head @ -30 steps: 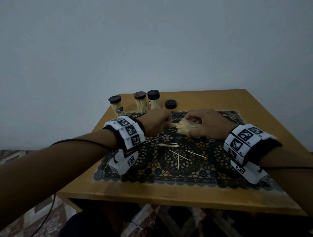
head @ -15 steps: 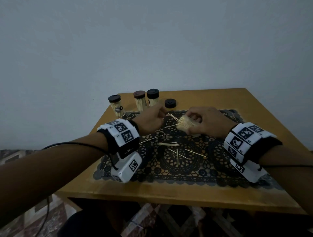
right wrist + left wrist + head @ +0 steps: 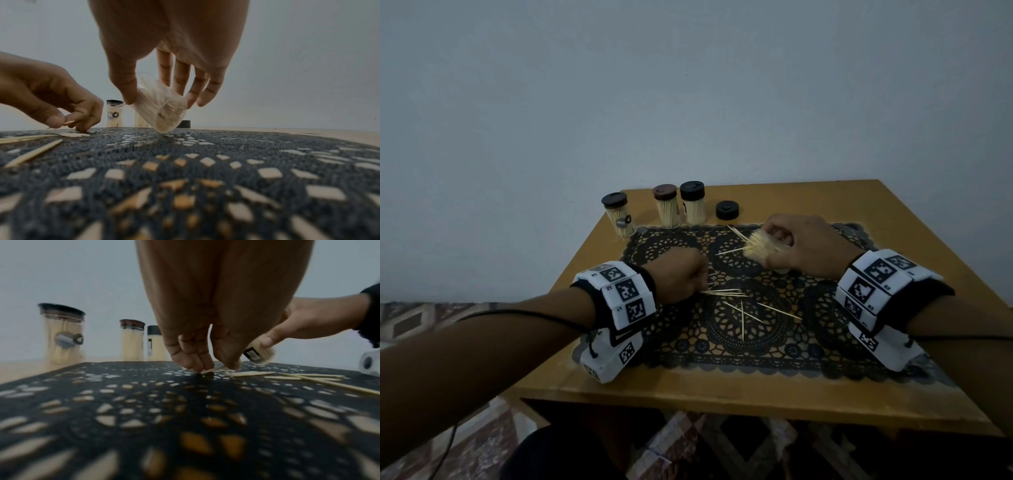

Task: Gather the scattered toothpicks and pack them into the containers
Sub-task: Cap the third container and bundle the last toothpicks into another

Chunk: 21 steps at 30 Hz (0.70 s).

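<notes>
My right hand (image 3: 774,240) grips a clear, lidless toothpick container (image 3: 760,247), tilted with its mouth to the left and a dense bunch of toothpicks sticking out. In the right wrist view the thumb and fingers wrap round the container (image 3: 162,110), whose base edge touches the mat. My left hand (image 3: 704,284) is down on the mat at the left end of the loose toothpicks (image 3: 743,308). Its thumb and forefinger pinch one toothpick (image 3: 68,122). That left hand (image 3: 213,368) shows fingertips on the mat, with toothpicks (image 3: 308,378) lying to its right.
Three capped, full containers (image 3: 618,214), (image 3: 667,205), (image 3: 693,202) stand at the table's back left. A loose black lid (image 3: 727,210) lies beside them. The black lace mat (image 3: 825,308) covers the middle of the small wooden table (image 3: 893,212), with a wall close behind.
My left hand has pulled back from the container's mouth, toward me and left, down to the loose toothpicks. The right hand and its container have hardly shifted.
</notes>
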Each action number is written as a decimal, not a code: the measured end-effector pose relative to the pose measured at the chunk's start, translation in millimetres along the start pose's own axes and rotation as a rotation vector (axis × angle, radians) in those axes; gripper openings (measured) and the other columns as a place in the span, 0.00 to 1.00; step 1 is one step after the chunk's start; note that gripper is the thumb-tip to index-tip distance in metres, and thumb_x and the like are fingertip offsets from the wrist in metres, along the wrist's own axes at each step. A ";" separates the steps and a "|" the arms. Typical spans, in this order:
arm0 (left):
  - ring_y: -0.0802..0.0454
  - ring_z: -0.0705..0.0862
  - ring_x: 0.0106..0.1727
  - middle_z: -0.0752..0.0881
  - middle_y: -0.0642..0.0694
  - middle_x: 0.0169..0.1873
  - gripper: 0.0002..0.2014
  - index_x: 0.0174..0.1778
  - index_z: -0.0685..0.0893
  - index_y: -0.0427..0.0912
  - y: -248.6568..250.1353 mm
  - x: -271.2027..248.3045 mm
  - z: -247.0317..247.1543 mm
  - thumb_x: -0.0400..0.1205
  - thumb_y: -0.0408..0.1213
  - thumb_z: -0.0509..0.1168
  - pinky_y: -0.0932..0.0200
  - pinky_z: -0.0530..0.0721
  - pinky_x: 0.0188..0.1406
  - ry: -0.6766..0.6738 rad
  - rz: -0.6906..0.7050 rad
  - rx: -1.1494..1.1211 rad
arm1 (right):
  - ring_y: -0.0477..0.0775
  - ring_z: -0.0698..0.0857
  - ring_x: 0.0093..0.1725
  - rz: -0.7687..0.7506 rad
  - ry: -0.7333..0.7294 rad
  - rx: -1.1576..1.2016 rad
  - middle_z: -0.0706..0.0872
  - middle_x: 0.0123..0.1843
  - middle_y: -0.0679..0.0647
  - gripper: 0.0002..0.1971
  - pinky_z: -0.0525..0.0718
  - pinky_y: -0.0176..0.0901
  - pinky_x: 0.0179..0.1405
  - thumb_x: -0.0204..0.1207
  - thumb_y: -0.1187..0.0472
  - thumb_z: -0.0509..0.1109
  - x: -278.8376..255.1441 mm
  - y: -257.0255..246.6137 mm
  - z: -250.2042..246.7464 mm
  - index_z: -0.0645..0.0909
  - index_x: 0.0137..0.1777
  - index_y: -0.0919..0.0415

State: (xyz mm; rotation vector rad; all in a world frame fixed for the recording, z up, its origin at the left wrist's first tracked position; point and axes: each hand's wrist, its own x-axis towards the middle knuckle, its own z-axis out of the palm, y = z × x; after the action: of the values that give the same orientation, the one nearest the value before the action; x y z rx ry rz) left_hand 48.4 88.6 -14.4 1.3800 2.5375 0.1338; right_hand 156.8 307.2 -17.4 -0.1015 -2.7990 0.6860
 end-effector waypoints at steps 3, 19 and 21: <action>0.53 0.75 0.47 0.79 0.46 0.49 0.03 0.44 0.83 0.42 10.0 1.2 5.2 0.82 0.37 0.67 0.62 0.71 0.46 0.039 0.119 -0.011 | 0.54 0.83 0.48 0.023 0.040 -0.053 0.86 0.51 0.53 0.22 0.80 0.44 0.42 0.65 0.52 0.82 1.0 3.8 0.3 0.83 0.57 0.57; 0.41 0.78 0.55 0.80 0.36 0.56 0.11 0.55 0.78 0.33 29.4 8.8 17.0 0.86 0.36 0.56 0.53 0.74 0.52 0.002 0.120 0.267 | 0.52 0.81 0.46 0.055 0.054 -0.073 0.87 0.52 0.55 0.22 0.73 0.40 0.39 0.66 0.54 0.82 -0.2 2.7 0.1 0.83 0.57 0.59; 0.41 0.76 0.58 0.78 0.37 0.58 0.12 0.58 0.75 0.33 27.5 6.7 17.5 0.87 0.38 0.55 0.54 0.71 0.55 -0.019 0.134 0.334 | 0.53 0.82 0.47 0.057 0.050 -0.081 0.87 0.53 0.55 0.22 0.75 0.41 0.40 0.66 0.54 0.82 -0.4 1.7 -0.8 0.82 0.57 0.60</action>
State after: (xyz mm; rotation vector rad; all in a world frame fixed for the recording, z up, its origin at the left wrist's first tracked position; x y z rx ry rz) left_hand 71.9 108.6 -27.0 1.6606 2.5338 -0.2915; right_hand 157.5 309.0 -17.5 -0.2114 -2.7854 0.5752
